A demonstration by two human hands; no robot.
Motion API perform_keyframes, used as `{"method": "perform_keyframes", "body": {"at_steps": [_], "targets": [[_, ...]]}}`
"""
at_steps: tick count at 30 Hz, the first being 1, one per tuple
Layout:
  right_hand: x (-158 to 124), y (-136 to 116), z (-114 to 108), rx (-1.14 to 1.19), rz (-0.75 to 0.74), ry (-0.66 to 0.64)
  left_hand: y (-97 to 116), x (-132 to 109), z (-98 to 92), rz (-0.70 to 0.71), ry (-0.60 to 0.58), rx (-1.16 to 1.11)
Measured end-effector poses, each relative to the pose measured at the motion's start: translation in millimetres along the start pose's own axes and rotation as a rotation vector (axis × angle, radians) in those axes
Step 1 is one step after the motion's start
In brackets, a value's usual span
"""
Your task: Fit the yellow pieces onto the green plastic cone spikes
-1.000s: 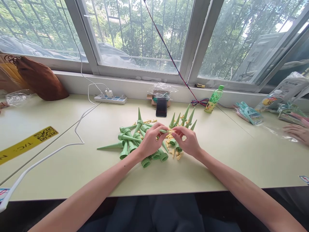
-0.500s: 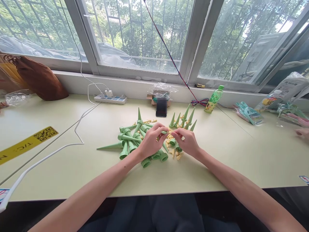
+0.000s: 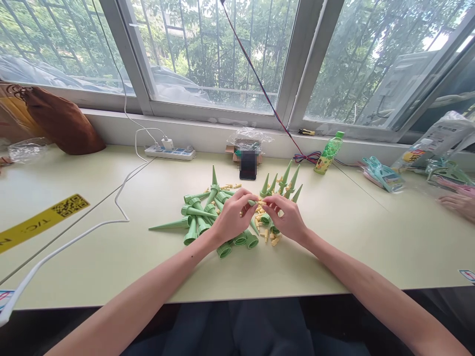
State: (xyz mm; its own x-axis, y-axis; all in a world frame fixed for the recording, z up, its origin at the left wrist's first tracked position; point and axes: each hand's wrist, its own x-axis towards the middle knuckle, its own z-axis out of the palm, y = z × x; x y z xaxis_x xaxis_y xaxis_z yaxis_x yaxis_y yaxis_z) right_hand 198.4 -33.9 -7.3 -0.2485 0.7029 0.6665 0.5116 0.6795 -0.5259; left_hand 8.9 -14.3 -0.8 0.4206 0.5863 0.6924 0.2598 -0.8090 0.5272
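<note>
My left hand (image 3: 233, 213) is closed around a green plastic watering spike (image 3: 253, 202), most of which my fingers hide. My right hand (image 3: 285, 215) pinches a small yellow valve piece (image 3: 261, 203) against the end of that spike. Whether the two parts are joined cannot be made out. Under and left of my left hand lies a pile of green spikes (image 3: 200, 210), hollow caps and long points facing several ways. Loose yellow valve pieces (image 3: 266, 235) are scattered beneath my right hand. Beyond it, several spikes (image 3: 285, 178) stand point up, some with yellow pieces fitted.
A phone (image 3: 248, 165) leans on a small box at the back. A green drink bottle (image 3: 329, 152) stands at the back right, near bagged teal clips (image 3: 382, 174). A power strip (image 3: 169, 152) and white cable (image 3: 117, 198) lie left. Another person's hand (image 3: 458, 203) rests at the right edge.
My right fingers have shifted slightly at the yellow valve piece, while my left hand stays in place. The other person's hand has come further into view at the right.
</note>
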Motion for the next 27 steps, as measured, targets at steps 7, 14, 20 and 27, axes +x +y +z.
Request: {"method": "perform_keyframes", "body": {"at_steps": [7, 14, 20, 27], "targets": [[-1.5, 5.9, 1.9, -0.059, 0.028, 0.019, 3.4, -1.4, -1.1, -0.007, -0.076, 0.000], [-2.3, 6.2, 2.3, -0.104, 0.031, 0.006, 0.4, -0.9, -0.2, -0.013, -0.086, 0.014], [-1.3, 2.5, 1.0, -0.093, 0.026, -0.002, 0.9, 0.1, 0.1, -0.018, -0.080, 0.044], [-1.2, -0.8, -0.4, -0.007, 0.005, -0.021, 0.5, 0.6, 1.3, -0.045, -0.005, 0.057]]}}
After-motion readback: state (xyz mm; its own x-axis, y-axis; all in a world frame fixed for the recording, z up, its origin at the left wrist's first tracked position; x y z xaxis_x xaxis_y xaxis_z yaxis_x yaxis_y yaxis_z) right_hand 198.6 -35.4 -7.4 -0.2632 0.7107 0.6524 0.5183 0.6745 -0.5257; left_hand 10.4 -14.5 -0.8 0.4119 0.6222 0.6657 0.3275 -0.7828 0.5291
